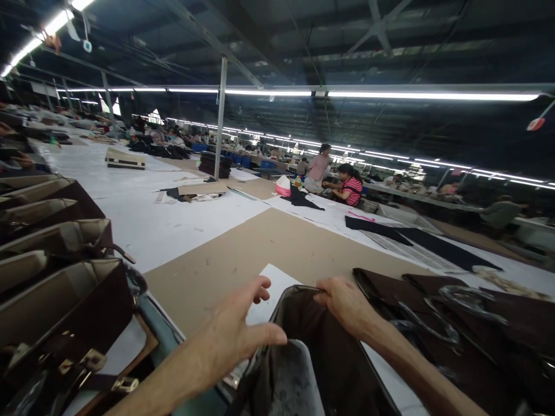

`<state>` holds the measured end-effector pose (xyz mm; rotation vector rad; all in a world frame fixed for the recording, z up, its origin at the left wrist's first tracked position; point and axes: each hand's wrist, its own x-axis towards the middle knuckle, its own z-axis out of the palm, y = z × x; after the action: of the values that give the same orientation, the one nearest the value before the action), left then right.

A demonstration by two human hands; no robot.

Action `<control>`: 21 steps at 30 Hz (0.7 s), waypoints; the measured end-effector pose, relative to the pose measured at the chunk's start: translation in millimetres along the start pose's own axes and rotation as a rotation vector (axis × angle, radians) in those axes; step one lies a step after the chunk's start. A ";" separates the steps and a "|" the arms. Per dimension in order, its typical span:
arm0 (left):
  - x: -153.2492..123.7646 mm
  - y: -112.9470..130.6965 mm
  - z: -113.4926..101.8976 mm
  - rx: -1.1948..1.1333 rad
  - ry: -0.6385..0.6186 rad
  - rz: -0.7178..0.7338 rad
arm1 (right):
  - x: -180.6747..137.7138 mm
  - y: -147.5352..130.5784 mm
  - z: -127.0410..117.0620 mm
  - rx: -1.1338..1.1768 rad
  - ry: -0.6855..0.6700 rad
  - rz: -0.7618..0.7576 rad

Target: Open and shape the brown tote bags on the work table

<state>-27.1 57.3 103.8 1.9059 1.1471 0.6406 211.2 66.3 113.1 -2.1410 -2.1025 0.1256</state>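
- Right now the left hand (234,329) rests on the near rim of a dark brown handbag (312,358), thumb out along the edge and fingers spread loose, not clamped.
- Opposite it, the right hand (347,306) pinches the far rim, fingers curled shut over the edge, so the mouth is held open between both hands.
- The handbag sits at the near edge of the table, directly below the camera, with a grey lining or stuffing visible inside.
- By its look it is soft, supple leather-like material: light, floppy and probably slick, so the stitched rim seems the firmest place to hold.
- Beneath lies a brown cardboard sheet (260,242) with a white paper (271,289) on it, on a long white cutting table (143,214).
- Finished bags (56,277) line the left; dark bag panels (455,312) lie right.
- Seated workers (347,185) fill a dim factory hall under strip lights (433,96).
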 end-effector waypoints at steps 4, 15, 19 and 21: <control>-3.7 0.7 35.4 0.218 -0.021 -0.033 | -15.5 11.2 8.8 0.040 -0.006 0.098; 30.0 -15.3 15.6 0.315 -0.133 0.070 | -40.9 23.1 3.3 0.282 -0.113 0.022; 42.7 -11.2 14.6 0.562 -0.075 0.155 | -39.3 20.3 4.8 0.267 -0.098 0.036; 44.8 -9.0 21.8 0.706 -0.017 0.137 | -39.6 16.9 9.1 0.250 -0.078 0.072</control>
<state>5.4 91.3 85.2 2.5889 1.3534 0.2980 225.6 26.9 100.0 -2.0925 -1.9307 0.4615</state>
